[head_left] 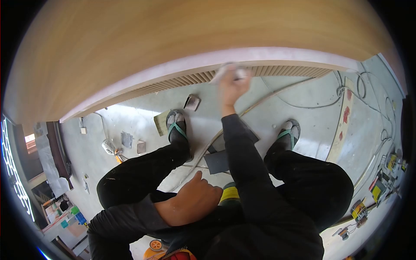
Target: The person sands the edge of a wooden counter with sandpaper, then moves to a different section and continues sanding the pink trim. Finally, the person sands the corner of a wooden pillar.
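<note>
The left hand rests loosely curled on the left thigh, fingers bent and holding nothing. Farther out, both sandalled feet stand on the concrete floor, cables trailing around them. Farthest, the right hand reaches up, fingers clamped around a blurred pale cloth pressed against the panel's pinkish lower edge.

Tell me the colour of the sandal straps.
Green straps on grey sandals, clearest in the head view.
</note>
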Action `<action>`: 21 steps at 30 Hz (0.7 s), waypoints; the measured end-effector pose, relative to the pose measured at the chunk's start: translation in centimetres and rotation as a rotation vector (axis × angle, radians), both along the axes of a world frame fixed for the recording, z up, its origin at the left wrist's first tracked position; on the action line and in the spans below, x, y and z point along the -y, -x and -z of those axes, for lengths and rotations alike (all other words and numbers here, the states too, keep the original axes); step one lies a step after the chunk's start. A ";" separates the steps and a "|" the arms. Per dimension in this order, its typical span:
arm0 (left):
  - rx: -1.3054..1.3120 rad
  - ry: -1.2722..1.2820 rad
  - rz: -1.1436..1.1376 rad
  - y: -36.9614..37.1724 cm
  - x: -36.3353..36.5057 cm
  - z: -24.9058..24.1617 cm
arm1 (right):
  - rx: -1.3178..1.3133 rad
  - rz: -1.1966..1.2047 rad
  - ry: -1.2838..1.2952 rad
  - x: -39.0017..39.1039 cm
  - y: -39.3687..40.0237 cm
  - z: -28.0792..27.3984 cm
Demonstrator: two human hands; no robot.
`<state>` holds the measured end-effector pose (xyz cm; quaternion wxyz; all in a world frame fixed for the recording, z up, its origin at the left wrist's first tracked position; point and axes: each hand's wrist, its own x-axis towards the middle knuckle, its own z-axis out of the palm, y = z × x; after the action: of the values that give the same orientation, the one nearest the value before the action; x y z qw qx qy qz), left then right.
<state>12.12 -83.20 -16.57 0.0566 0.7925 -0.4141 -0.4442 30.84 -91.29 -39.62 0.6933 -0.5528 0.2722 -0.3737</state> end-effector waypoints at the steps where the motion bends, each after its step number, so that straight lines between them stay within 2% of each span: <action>1: 0.004 0.002 0.002 0.0 0.1 0.0 | -0.051 -0.175 0.323 -0.7 0.5 -0.1; 2: 0.010 -0.003 0.013 0.0 0.1 0.0 | 0.007 -0.267 0.429 -1.2 0.8 -0.1; 3: 0.015 -0.011 0.026 0.1 0.1 0.0 | 0.003 -0.263 0.425 -0.6 0.7 -0.1; 5: 0.028 0.014 0.001 -0.1 0.2 -0.1 | -0.118 0.055 0.065 0.6 0.1 -0.2; 6: 0.039 0.049 -0.017 0.0 0.3 -0.2 | 0.062 0.094 -0.283 0.8 -0.2 -3.1; 7: 0.045 0.054 -0.018 0.0 0.2 -0.1 | 0.069 0.092 -0.278 0.4 -0.1 -2.5; 9: -0.006 -0.002 -0.011 0.0 -0.1 0.3 | -0.054 -0.112 0.205 -0.3 0.5 -1.4; 13: 0.014 -0.041 0.037 -0.2 0.1 -0.1 | -0.022 -0.100 0.342 -0.1 0.5 -1.6; 15: -0.007 0.052 -0.009 -0.4 0.4 -0.2 | 0.158 0.052 -0.317 1.1 -0.5 -3.3; 16: 0.000 0.058 -0.011 -0.3 0.3 -0.1 | 0.007 0.097 -0.089 0.9 -0.5 -2.0; 17: 0.009 0.048 -0.015 0.0 0.1 0.2 | 0.015 0.098 -0.082 0.4 -0.3 -1.2; 19: 0.014 0.035 -0.017 0.0 0.1 0.2 | 0.039 -0.201 0.323 -0.8 0.5 -1.4; 21: 0.019 -0.037 0.037 -0.4 0.3 0.0 | 0.033 -0.179 0.314 0.3 0.4 -2.5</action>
<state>12.49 -83.52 -16.55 0.0300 0.7897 -0.4210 -0.4453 30.46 -91.55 -37.15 0.6335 -0.6700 0.1488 -0.3572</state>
